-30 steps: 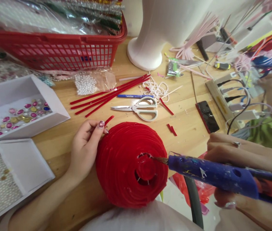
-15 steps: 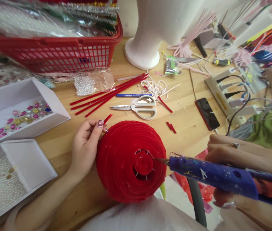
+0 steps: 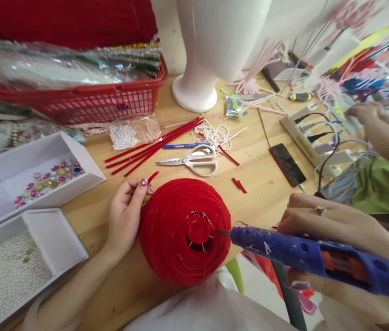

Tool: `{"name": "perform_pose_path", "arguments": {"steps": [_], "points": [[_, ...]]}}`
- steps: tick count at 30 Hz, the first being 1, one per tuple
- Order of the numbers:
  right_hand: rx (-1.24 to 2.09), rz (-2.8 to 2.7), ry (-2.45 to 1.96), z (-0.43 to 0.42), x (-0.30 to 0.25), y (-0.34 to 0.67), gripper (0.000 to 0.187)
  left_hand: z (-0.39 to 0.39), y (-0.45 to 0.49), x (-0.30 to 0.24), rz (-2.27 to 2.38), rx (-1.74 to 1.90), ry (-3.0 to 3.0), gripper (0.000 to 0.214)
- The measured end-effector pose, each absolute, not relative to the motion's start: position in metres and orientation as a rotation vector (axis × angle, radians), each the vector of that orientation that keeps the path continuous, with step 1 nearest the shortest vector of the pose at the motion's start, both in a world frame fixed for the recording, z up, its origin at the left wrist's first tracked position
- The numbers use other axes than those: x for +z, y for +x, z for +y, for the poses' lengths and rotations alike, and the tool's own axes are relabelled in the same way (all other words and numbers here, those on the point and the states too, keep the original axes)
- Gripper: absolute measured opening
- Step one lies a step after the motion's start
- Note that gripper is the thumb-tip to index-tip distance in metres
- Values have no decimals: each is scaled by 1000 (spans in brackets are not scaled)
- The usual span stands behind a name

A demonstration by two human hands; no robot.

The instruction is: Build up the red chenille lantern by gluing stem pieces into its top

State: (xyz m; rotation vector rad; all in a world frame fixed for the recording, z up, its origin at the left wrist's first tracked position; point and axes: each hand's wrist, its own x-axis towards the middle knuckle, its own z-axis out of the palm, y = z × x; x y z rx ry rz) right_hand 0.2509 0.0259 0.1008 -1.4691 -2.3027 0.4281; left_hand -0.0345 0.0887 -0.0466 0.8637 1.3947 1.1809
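Note:
My right hand point(image 3: 339, 230) is wrapped round a blue hot glue gun point(image 3: 284, 246). Its nozzle points left, at the rim of the opening in a round red lantern point(image 3: 170, 239) covered in rings of fuzzy red strip. Whether the tip touches the lantern I cannot tell. My left hand point(image 3: 125, 211) pinches a short red pipe cleaner piece point(image 3: 153, 177) between thumb and finger, against the lantern's upper left side. Beyond the lantern lie white-handled scissors point(image 3: 197, 161), a blue pen point(image 3: 185, 145) and several long red pipe cleaners point(image 3: 156, 146).
Left are white boxes of gems point(image 3: 39, 184) and pearls point(image 3: 8, 271), with a red basket point(image 3: 101, 103) behind. A white mannequin stand point(image 3: 197, 87), phone point(image 3: 287, 164) and power strip point(image 3: 309, 138) stand farther off. At right is another person's hand point(image 3: 380, 124).
The view has shifted slightly, showing more of the basket. The glue gun stays by the lantern's opening, and my left hand keeps its pinch. The other person's hand has moved into fuller view.

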Motion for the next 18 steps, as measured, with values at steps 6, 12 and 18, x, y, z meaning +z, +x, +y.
{"name": "perform_pose_path", "arguments": {"steps": [6, 12, 18], "points": [[815, -2178, -1415, 46, 106, 275, 33, 88, -37, -53, 1408, 1213, 859, 41], [458, -1196, -1947, 53, 18, 337, 43, 89, -37, -59, 1442, 1289, 856, 46], [267, -1141, -2004, 76, -40, 352, 38, 94, -40, -52, 1473, 1424, 835, 38]]}}
